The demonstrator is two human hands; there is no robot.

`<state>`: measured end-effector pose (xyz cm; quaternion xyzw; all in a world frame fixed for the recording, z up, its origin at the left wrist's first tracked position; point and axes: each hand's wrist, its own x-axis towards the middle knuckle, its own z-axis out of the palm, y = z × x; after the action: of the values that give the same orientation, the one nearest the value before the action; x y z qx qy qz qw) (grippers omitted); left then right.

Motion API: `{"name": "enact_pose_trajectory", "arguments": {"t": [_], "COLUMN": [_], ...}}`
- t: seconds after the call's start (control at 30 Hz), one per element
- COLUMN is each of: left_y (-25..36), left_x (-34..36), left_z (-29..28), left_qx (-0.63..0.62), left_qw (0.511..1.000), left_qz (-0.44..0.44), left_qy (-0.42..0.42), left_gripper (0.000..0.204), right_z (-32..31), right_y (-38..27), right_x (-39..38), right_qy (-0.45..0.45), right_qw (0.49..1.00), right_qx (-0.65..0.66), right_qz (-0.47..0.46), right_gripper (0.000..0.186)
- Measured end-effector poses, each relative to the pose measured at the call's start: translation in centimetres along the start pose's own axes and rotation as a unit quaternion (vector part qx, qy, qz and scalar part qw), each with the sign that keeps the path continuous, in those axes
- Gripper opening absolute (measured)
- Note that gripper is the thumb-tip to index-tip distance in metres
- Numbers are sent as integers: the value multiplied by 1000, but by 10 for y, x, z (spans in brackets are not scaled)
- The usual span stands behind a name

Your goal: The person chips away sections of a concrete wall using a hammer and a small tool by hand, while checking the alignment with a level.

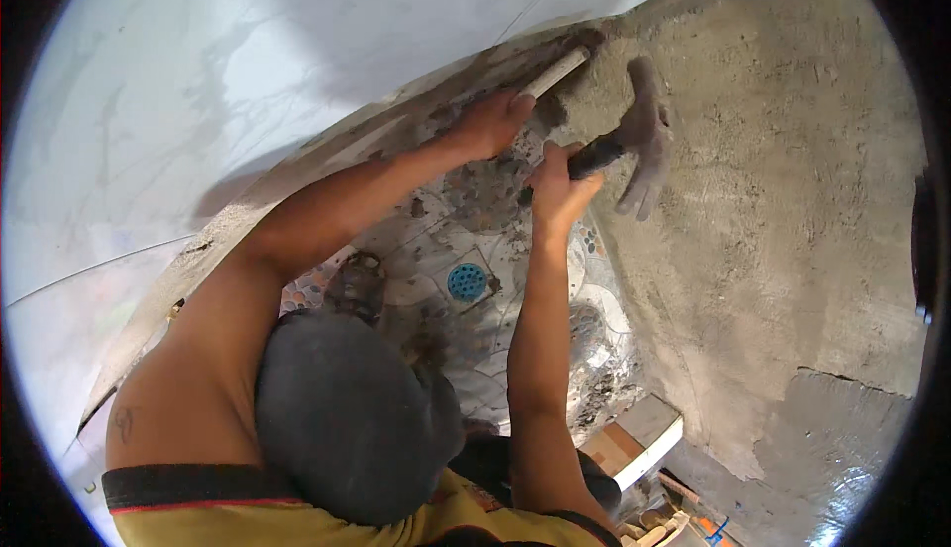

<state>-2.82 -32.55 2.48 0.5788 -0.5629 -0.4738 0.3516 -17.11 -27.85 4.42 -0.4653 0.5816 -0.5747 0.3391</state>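
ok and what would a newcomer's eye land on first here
Probably the hammer, upper centre-right, held in the right hand. Next, the pale rod in the left hand, up and left of it, slanting toward the upper right. Then the round blue drain cover, near the picture's middle, bright against the dirty floor.

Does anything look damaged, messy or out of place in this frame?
Yes. Dark dirt is scattered over the patterned floor around the blue drain cover, so the tiling looks messy. At lower right, a jagged dark line breaks the rough wall, possibly a crack.
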Motion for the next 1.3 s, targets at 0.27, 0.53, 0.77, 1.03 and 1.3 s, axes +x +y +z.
{"name": "enact_pose_trajectory", "arguments": {"t": [0.27, 0.53, 0.77, 1.03, 1.3], "left_y": [9, 5, 0, 4, -72], "left_x": [-7, -8, 0, -7, -36], "left_z": [2, 18, 9, 11, 19], "left_qx": [-29, -33, -109, -173, 33], "left_qw": [999, 990, 993, 972, 999], "left_qz": [27, -30, -23, -158, -14], "left_qy": [34, 135, 42, -22, -13], "left_gripper": [53, 54, 55, 49, 47], "right_z": [-17, -18, -19, -23, -49], "right_y": [-44, -42, -38, -18, 24], "right_x": [20, 37, 48, 49, -34], "right_qy": [-4, -83, -107, -87, -60], "right_qw": [997, 981, 959, 971, 973], "right_qx": [27, -114, -219, -189, -138], "right_qz": [78, 131, 146, 121, 175], "right_gripper": [26, 29, 32, 34, 22]}}
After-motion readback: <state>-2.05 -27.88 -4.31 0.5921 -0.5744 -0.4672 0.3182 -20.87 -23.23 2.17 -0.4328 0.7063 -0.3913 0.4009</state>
